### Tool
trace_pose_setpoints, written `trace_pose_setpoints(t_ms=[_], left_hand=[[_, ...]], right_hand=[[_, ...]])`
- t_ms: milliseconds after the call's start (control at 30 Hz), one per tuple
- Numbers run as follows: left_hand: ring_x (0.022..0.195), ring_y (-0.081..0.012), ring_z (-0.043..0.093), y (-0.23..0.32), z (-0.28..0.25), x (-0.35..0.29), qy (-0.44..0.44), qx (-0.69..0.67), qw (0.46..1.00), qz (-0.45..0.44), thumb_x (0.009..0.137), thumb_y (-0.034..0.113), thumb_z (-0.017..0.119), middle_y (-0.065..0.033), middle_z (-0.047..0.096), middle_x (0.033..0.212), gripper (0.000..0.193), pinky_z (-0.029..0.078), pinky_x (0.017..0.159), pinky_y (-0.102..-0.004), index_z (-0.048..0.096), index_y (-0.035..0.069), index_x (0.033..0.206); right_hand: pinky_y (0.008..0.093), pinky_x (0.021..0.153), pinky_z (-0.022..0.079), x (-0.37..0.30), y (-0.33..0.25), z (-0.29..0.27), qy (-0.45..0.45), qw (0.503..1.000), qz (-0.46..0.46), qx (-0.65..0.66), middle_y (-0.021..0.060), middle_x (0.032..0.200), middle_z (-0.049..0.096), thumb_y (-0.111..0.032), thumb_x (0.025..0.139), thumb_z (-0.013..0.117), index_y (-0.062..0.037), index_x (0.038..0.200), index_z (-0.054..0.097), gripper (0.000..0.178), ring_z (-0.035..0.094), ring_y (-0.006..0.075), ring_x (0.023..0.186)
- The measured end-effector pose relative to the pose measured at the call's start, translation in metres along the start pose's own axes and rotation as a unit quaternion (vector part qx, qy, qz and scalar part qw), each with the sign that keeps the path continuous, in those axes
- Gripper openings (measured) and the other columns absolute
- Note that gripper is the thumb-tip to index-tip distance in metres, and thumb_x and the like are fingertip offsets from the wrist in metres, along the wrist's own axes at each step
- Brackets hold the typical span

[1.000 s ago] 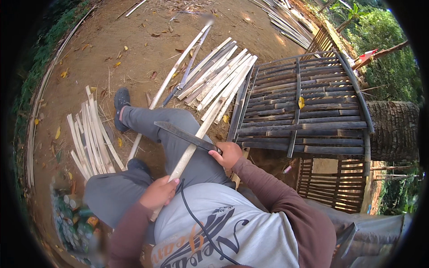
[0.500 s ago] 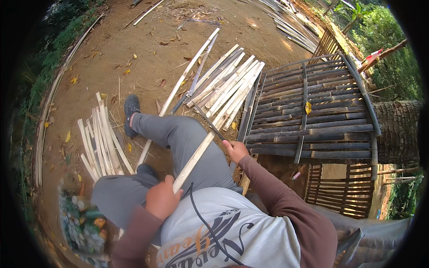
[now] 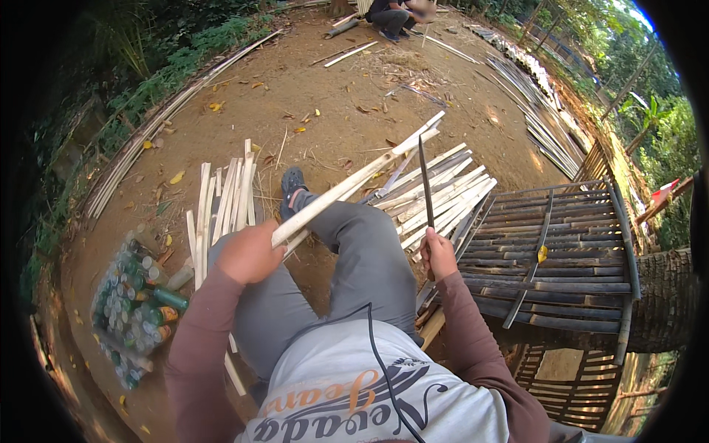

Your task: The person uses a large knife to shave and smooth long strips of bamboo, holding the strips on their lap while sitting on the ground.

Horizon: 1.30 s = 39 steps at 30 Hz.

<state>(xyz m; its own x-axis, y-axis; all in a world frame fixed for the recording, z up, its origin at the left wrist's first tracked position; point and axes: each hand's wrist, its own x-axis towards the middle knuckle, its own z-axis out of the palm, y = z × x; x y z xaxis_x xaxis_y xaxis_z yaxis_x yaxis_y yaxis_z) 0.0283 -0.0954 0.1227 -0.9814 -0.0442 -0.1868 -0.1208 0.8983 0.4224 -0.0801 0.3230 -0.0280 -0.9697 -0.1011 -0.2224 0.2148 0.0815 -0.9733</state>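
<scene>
My left hand (image 3: 251, 253) is closed around the near end of a long pale bamboo strip (image 3: 332, 196), which slants up and away to the right over my legs. In my right hand (image 3: 439, 255) is a machete (image 3: 427, 184), its dark narrow blade pointing away from me. The blade's tip overlaps the strip's far end in this view; whether they touch I cannot tell. Beyond my right knee lies a fanned pile of split bamboo strips (image 3: 456, 198). Another bundle of pale strips (image 3: 229, 193) lies by my left leg.
A slatted bamboo platform (image 3: 565, 283) stands at my right, against a thick trunk (image 3: 665, 299). Many bottles in clear wrapping (image 3: 129, 303) sit at the left. Another person (image 3: 395, 18) crouches far off. More long strips (image 3: 546, 136) lie at the far right.
My view has lifted and turned. The strip has swung out ahead of me, away from my lap. The machete, earlier lying across the strip, now points away at its right side.
</scene>
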Motion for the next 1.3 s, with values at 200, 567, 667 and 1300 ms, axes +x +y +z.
trace_pose_setpoints(t_ms=[200, 567, 667, 1300], left_hand=[[0.097, -0.0435, 0.071, -0.019, -0.066, 0.005, 0.089, 0.143, 0.985, -0.028, 0.084, 0.013, 0.068, -0.0226, 0.074, 0.099, 0.02, 0.056, 0.085, -0.0526, 0.07, 0.004, 0.102], [0.085, -0.0306, 0.078, -0.076, -0.029, 0.054, 0.111, 0.331, 0.927, -0.134, 0.088, 0.01, 0.064, -0.0147, 0.079, 0.09, 0.019, 0.06, 0.072, -0.0437, 0.084, 0.009, 0.09], [0.083, -0.0315, 0.077, -0.065, -0.05, 0.054, 0.164, 0.36, 0.911, -0.116, 0.086, 0.009, 0.066, -0.0148, 0.077, 0.086, 0.016, 0.059, 0.07, -0.0434, 0.082, 0.009, 0.085], [0.078, -0.0169, 0.053, -0.085, -0.076, 0.142, 0.321, -0.578, 0.67, 0.337, 0.107, 0.025, 0.06, -0.0058, 0.055, 0.081, 0.02, 0.048, 0.076, -0.0325, 0.047, 0.011, 0.099]], right_hand=[[0.0268, 0.041, 0.035, 0.038, -0.128, 0.025, -0.046, 0.997, -0.064, 0.006, -0.0014, 0.06, 0.049, -0.039, 0.104, 0.069, -0.006, 0.087, 0.058, 0.039, 0.045, 0.0099, 0.044], [0.0266, 0.044, 0.037, 0.058, -0.154, 0.155, -0.215, 0.974, -0.039, 0.057, -0.0012, 0.068, 0.052, -0.022, 0.102, 0.07, -0.0051, 0.115, 0.056, 0.026, 0.046, 0.0085, 0.048], [0.0272, 0.045, 0.038, 0.078, -0.139, 0.195, -0.255, 0.966, -0.013, 0.036, -0.0016, 0.069, 0.052, -0.02, 0.102, 0.07, -0.0054, 0.115, 0.057, 0.023, 0.046, 0.008, 0.049], [0.0335, 0.068, 0.051, 0.123, -0.08, 0.275, -0.27, 0.943, -0.08, -0.176, 0.0078, 0.083, 0.069, -0.025, 0.105, 0.067, 0.0026, 0.132, 0.066, 0.039, 0.063, 0.0161, 0.072]])
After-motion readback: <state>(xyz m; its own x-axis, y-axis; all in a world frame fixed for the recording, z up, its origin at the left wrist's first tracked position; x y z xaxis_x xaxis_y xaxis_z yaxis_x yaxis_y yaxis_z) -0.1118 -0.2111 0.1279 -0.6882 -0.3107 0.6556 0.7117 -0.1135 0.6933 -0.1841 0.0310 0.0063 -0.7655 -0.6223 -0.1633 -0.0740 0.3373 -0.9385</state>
